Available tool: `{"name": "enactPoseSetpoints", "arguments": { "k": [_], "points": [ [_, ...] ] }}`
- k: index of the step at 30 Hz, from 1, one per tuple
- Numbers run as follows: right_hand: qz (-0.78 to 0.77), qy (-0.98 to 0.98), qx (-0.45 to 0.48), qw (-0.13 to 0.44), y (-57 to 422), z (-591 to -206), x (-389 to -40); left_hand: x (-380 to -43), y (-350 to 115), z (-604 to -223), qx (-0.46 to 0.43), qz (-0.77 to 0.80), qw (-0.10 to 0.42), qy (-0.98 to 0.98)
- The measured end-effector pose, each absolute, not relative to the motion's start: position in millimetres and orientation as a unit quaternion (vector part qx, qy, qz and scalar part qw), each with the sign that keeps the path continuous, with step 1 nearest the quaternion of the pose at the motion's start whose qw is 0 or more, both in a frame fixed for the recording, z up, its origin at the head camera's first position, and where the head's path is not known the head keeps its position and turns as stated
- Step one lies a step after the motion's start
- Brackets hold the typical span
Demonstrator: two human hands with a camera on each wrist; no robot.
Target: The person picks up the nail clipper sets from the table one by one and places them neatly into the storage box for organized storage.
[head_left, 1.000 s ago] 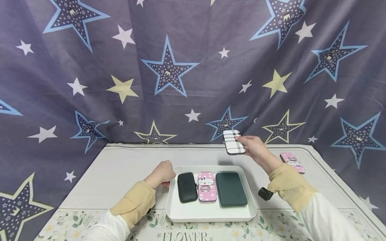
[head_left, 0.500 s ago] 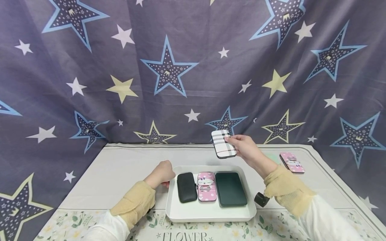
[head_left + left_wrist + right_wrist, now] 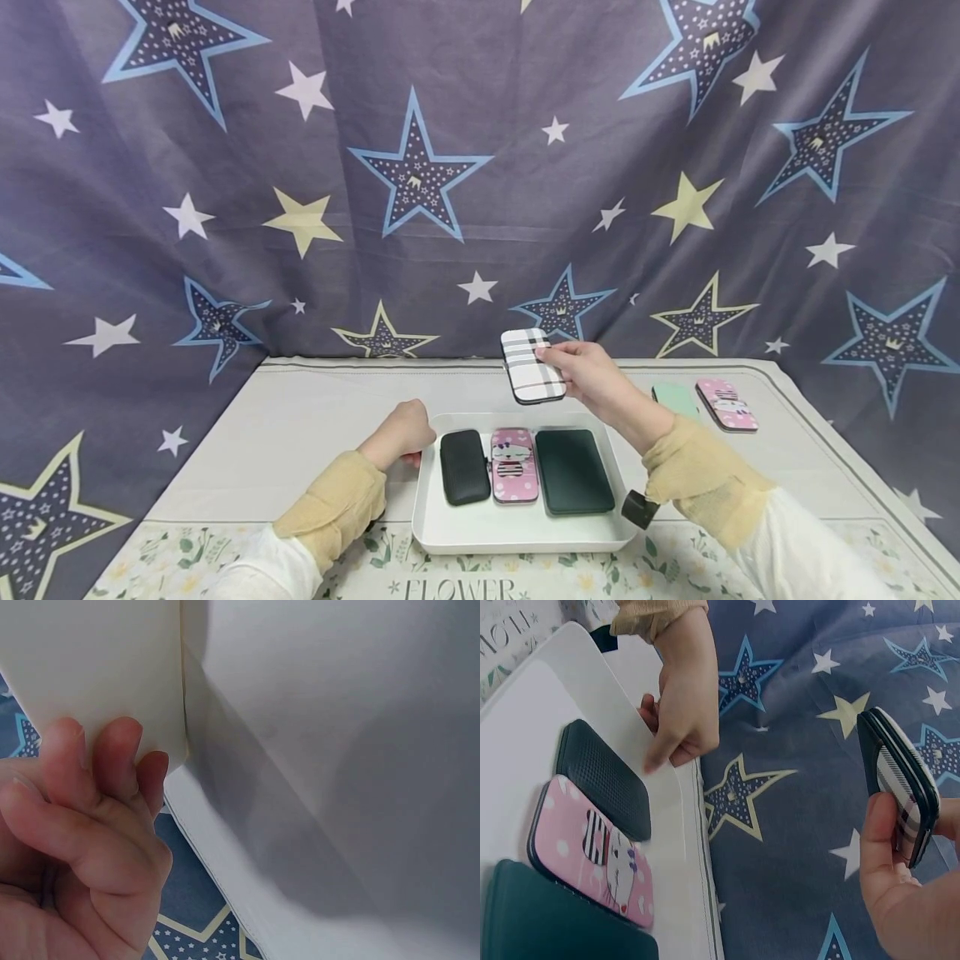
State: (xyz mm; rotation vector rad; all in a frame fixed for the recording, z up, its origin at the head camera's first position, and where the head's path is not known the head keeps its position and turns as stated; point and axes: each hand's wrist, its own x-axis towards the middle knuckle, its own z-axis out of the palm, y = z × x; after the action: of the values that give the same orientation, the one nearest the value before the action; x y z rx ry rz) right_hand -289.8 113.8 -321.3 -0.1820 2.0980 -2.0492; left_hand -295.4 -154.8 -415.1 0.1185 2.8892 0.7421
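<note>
Backdrop [image 3: 517, 200]: star-printed cloth, hung beyond the far edge of the table [image 3: 315, 408].
Tray [image 3: 525, 533]: white, shallow, placed at the near middle of the table.
Tray contents: from left to right, black case [image 3: 465, 467], pink cat case [image 3: 514, 467], dark green case [image 3: 576, 472]; all lying flat, close together.
Right hand [image 3: 596, 379]: pinches the plaid case [image 3: 531, 367] by its right edge, thumb on the upper face, fingers drawn in against it; underside grip partly hidden.
Plaid case: raised off the table, apart from the tray; seen past its far rim, height not determinable.
Left hand [image 3: 402, 429]: grips the left wall of the tray with fingers curled; no case held.
Far right: mint case [image 3: 675, 400], partly covered by the right sleeve; just beside it, second pink case [image 3: 727, 406].
Slip risk: could pivot or drop if thumb pressure eases, being pinched at one edge only.
Rim risk: could knock the far rim if lowered early or tilted.
Overlap risk: could land across another case, owing to close spacing.
Wrist block [image 3: 640, 509]: dark, below the right wrist; could nudge the tray's right rim if carried lower.
</note>
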Motion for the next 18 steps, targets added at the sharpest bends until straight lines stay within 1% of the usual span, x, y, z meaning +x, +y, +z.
{"name": "enactPoseSetpoints", "arguments": {
  "k": [7, 18],
  "points": [
    [-0.682, 0.721, -0.072, 0.103, 100.3, -324.1, -284.3, -295.7, -154.9, -415.9, 0.041, 0.247, 0.076, 0.965],
    [-0.665, 0.73, -0.098, 0.125, 80.3, -340.5, -277.4, -296.3, -154.3, -415.0, 0.036, 0.244, 0.082, 0.966]
  ]
}}
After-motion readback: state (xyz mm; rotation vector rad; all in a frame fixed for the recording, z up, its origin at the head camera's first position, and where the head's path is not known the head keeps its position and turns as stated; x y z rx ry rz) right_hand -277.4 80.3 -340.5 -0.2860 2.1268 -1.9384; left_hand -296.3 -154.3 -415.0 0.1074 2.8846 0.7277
